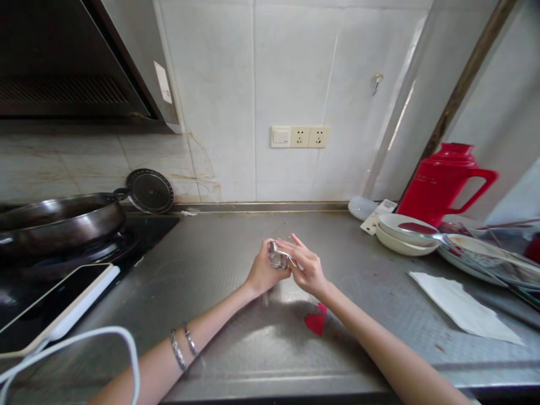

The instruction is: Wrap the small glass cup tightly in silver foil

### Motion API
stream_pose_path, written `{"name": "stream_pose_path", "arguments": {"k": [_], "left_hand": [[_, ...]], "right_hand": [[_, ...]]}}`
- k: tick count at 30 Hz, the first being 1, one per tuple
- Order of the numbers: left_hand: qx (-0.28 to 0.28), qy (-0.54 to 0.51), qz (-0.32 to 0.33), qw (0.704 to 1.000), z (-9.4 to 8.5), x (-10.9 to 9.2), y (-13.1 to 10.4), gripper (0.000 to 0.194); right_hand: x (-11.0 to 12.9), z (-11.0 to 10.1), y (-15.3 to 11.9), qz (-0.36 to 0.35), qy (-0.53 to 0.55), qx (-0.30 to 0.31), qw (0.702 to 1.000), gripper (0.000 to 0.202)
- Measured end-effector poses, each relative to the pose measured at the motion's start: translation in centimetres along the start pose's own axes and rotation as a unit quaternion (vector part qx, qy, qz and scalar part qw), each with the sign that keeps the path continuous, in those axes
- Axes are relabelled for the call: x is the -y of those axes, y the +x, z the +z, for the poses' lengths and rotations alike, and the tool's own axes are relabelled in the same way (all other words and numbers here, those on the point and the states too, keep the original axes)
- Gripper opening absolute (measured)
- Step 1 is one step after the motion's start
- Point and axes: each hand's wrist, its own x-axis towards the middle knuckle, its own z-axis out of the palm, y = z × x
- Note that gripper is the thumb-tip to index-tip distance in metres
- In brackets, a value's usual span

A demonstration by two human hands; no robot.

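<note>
Over the middle of the steel counter (219, 315), my left hand (260, 270) is wrapped round a small clear glass-like container (277, 259), whose exact kind I cannot make out. My right hand (307, 267) is close against it from the right, fingers bent over its top. Between those fingers shows a thin, whitish strip-like thing (283, 253), too small to name. A red piece (316, 319) with a jagged edge lies on the counter below my right wrist.
At left, a large pan (63, 216) sits on the stove, near a phone (54, 309) with a white cable (126, 343). At right stand a red thermos jug (439, 183), stacked bowls (403, 242), plates (476, 253) and a white paper sheet (464, 308).
</note>
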Motion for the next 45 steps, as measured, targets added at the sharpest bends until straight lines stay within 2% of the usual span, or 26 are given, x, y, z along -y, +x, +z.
{"name": "stream_pose_path", "arguments": {"k": [2,5,8,10,13,16,18,20,23,25,27,30,34,36,40,45], "left_hand": [[-0.001,-0.006,-0.006,1.000,0.0,0.2,0.0,0.066],[0.003,-0.028,-0.019,0.999,0.1,0.3,0.0,0.065],[-0.001,-0.036,-0.028,0.999,0.1,0.2,-0.1,0.067],[-0.003,-0.033,-0.028,0.999,0.1,0.1,-0.1,0.067],[-0.005,-0.022,-0.018,1.000,0.0,0.1,0.0,0.067],[-0.011,-0.005,-0.006,1.000,0.0,0.2,0.0,0.067],[-0.015,0.014,-0.007,1.000,0.0,0.3,0.0,0.068],[-0.020,0.034,-0.010,0.999,0.0,0.3,0.0,0.067],[-0.026,0.047,-0.023,0.998,0.1,0.1,-0.1,0.068],[-0.027,0.049,-0.028,0.998,0.1,-0.1,-0.1,0.067],[-0.024,0.050,-0.018,0.998,0.1,-0.1,-0.1,0.065],[-0.017,0.054,0.007,0.998,0.0,0.3,-0.1,0.062],[-0.011,0.070,0.013,0.997,-0.1,0.8,0.0,0.064],[-0.009,0.079,0.021,0.997,0.0,0.7,0.0,0.061],[-0.008,0.090,0.013,0.996,0.1,0.2,0.0,0.059],[-0.003,0.070,0.004,0.998,-0.4,0.5,-0.1,0.063]], "right_hand": [[0.0,0.1,0.0,0.009,0.011,-0.004,1.000,0.039],[-0.4,0.4,0.2,0.108,0.034,-0.052,0.992,0.030],[-0.6,0.8,0.2,0.219,0.042,-0.092,0.970,0.025],[-0.6,0.9,0.1,0.238,0.035,-0.104,0.965,0.025],[-0.4,0.8,-0.1,0.152,0.011,-0.081,0.985,0.028],[-0.2,0.3,-0.1,0.039,-0.018,-0.022,0.999,0.035],[-0.2,0.1,0.0,0.001,-0.027,0.016,1.000,0.037],[-0.4,0.0,0.1,0.016,-0.019,0.019,0.999,0.036],[-0.5,0.4,0.3,0.122,-0.002,-0.042,0.992,0.030],[-0.4,0.6,0.4,0.158,0.003,-0.064,0.985,0.028],[-0.1,0.8,0.3,0.124,-0.003,-0.046,0.991,0.030],[0.4,0.8,0.2,0.024,-0.029,0.016,0.999,0.038],[0.6,0.5,0.3,-0.070,-0.060,0.091,0.992,0.041],[0.3,0.2,0.4,-0.083,-0.075,0.099,0.989,0.041],[-0.3,-0.5,0.6,-0.063,-0.103,0.085,0.989,0.042],[0.6,0.0,0.6,-0.100,-0.099,0.097,0.985,0.041]]}}
